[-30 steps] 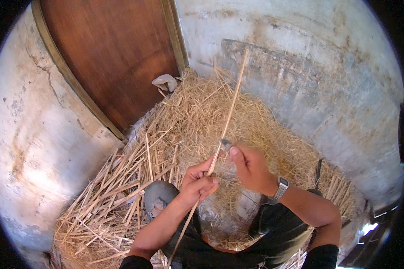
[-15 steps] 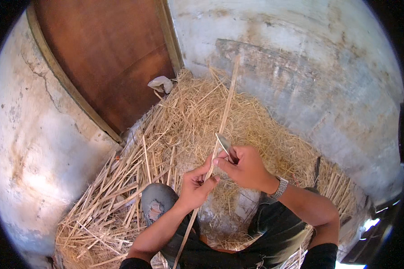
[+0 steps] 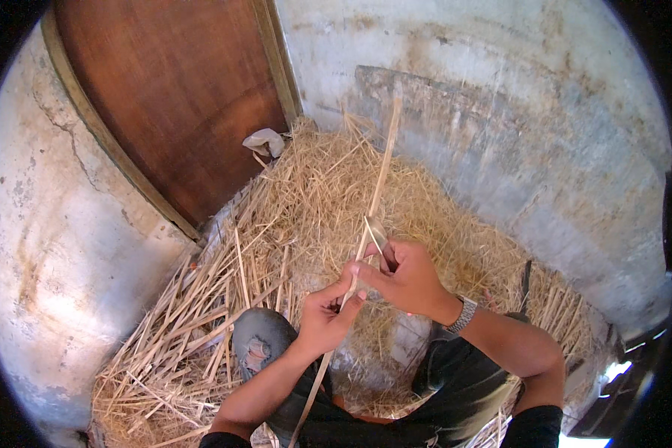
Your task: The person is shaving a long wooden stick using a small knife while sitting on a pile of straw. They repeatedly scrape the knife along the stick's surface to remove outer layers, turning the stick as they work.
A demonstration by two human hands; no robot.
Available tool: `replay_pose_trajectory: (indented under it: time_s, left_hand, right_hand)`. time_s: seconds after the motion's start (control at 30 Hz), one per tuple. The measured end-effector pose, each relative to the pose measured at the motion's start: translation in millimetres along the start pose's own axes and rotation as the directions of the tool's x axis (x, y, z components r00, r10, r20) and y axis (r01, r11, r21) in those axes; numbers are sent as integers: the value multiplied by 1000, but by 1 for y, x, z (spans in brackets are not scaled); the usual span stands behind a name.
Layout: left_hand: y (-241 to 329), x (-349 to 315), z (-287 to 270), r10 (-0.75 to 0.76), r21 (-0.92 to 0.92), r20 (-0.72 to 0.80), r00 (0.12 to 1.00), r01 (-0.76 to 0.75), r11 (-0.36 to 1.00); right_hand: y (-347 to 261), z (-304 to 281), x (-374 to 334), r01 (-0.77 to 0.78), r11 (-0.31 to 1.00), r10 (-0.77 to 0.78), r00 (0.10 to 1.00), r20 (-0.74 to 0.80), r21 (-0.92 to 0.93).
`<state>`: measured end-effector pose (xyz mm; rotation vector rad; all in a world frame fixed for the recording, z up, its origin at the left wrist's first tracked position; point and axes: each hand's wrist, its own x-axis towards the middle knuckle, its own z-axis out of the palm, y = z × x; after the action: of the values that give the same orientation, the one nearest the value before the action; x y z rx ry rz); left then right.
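Note:
A long, thin, pale strip of split wood or bamboo [image 3: 385,169] slants from my lap up toward the wall. My left hand [image 3: 330,313] is closed round its middle, thumb and fingers pinching it. Just above, my right hand [image 3: 405,277] is closed on a knife [image 3: 377,233], whose blade lies against the strip with the tip pointing up and left. The knife's handle is hidden inside my fingers. My right thumb presses near the strip, close to the left fingertips. A metal watch [image 3: 464,314] circles my right wrist.
Curly shavings [image 3: 306,179] heap up against the stained wall [image 3: 530,134]. Many split strips [image 3: 179,336] lie piled at the left. A brown door [image 3: 172,97] stands at the back left, with a crumpled pale bag [image 3: 264,140] by its foot. My knees flank the work.
The knife blade has turned, so its face shows differently against the strip. Both hands keep nearly the same place and hold.

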<state>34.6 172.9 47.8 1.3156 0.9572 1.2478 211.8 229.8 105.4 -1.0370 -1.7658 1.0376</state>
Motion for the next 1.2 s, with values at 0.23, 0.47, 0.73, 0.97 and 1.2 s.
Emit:
replay_pose_trajectory:
  time_s: [0.23,0.47,0.73,0.97,1.2]
  left_hand:
    - [7,1,-3,-78,129,-42,996,83,988]
    - [13,-5,-7,-72,164,47,996,63,985]
    - [27,0,-3,-170,3,249,954,174,985]
    - [25,0,-11,-160,-55,250,955,179,982]
    - [13,-6,-4,-71,-54,204,976,84,995]
  right_hand:
    - [15,-5,16,-56,996,45,990,-134,-75]
    - [17,-20,30,-66,991,90,973,-214,116]
    - [10,-9,16,-144,902,209,971,-119,406]
    - [0,-9,11,86,994,-83,995,54,-71]
    - [-9,-49,41,101,761,-241,961,-135,-641]
